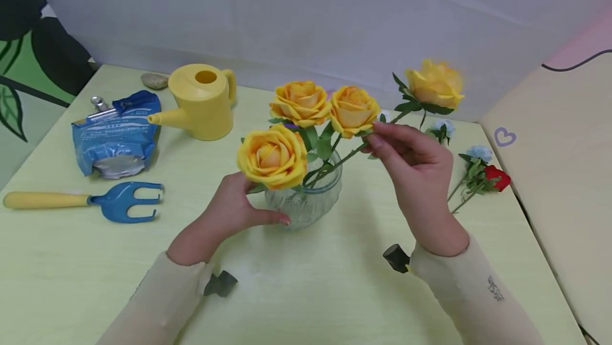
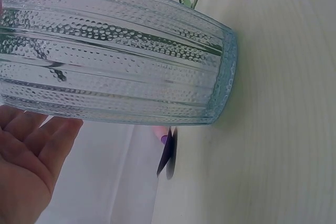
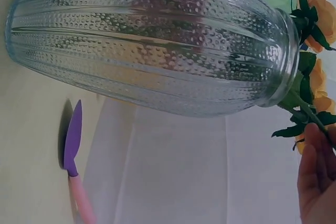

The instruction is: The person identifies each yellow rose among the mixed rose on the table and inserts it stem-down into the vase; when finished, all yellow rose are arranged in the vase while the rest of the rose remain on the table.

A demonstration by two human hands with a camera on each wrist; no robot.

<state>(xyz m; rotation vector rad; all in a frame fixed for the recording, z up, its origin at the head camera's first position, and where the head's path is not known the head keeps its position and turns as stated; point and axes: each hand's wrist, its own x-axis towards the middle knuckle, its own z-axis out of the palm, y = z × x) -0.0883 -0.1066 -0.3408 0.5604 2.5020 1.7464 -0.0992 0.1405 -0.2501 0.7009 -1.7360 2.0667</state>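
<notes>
A ribbed clear glass vase (image 1: 311, 209) stands on the table with three yellow roses (image 1: 272, 156) leaning out of its mouth. My left hand (image 1: 229, 204) holds the vase at its left side, thumb across the front, fingers (image 2: 55, 142) behind the glass. With thumb and fingertips, my right hand (image 1: 423, 169) pinches the green stem of a fourth yellow rose (image 1: 435, 87). That rose tilts to the upper right, its stem running down to the vase mouth. In the right wrist view, the pinched stem (image 3: 311, 113) shows just beyond the vase rim.
A yellow watering can (image 1: 205, 103), a clipped blue bag (image 1: 119, 137), a stone (image 1: 154, 80) and a blue hand fork (image 1: 126, 201) lie left. Red (image 1: 497, 178) and pale blue flowers (image 1: 479, 152) lie right. Behind the vase is a purple trowel (image 3: 73, 135) with a pink handle.
</notes>
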